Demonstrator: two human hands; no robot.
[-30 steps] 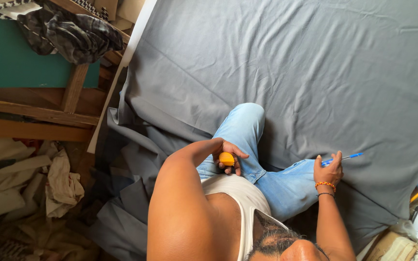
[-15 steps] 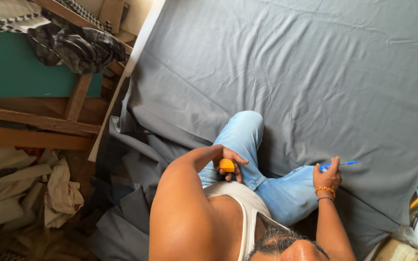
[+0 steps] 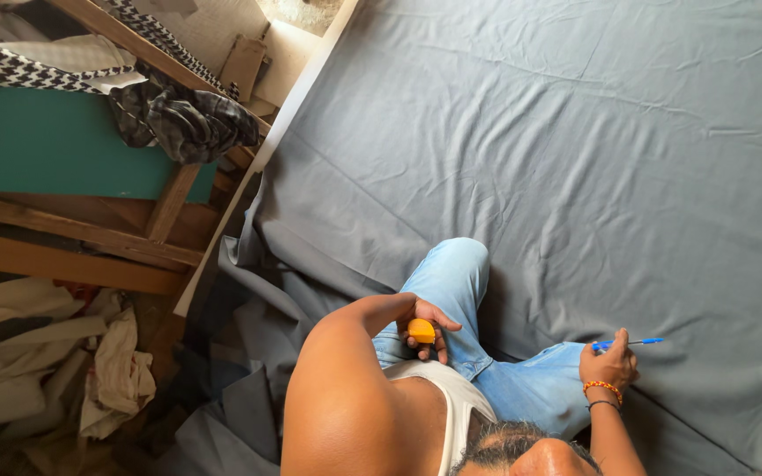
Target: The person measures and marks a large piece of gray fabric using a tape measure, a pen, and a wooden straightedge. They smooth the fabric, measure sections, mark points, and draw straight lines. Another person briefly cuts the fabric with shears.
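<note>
Grey cotton cloth (image 3: 557,150), wide and creased, covers nearly the whole work surface, running from its upper edge down to the lower right corner, where its folds bunch and drop over the left edge onto the floor. On this grey cloth a person sits, and a bent knee in light blue denim jeans (image 3: 451,282) rests near the lower middle.

The left hand (image 3: 423,330) is curled shut around a small round orange object (image 3: 421,331), held against the thigh just above the white sleeveless top (image 3: 451,397); what kind of object it is cannot be told. The right hand (image 3: 608,363), with beaded orange and dark bracelets at the wrist, is pinched closed on a slim blue pen (image 3: 630,342), whose tip points right and lies on or just above the cloth near the lower right edge. The two hands are well apart, with the denim leg between them.

Beyond the left edge of the surface stands a rough wooden frame (image 3: 90,238) with a teal green panel (image 3: 46,145). A dark checked garment (image 3: 183,119) and a black-and-white houndstooth fabric (image 3: 11,66) hang over it. Crumpled beige rags (image 3: 55,361) lie on the floor below.
</note>
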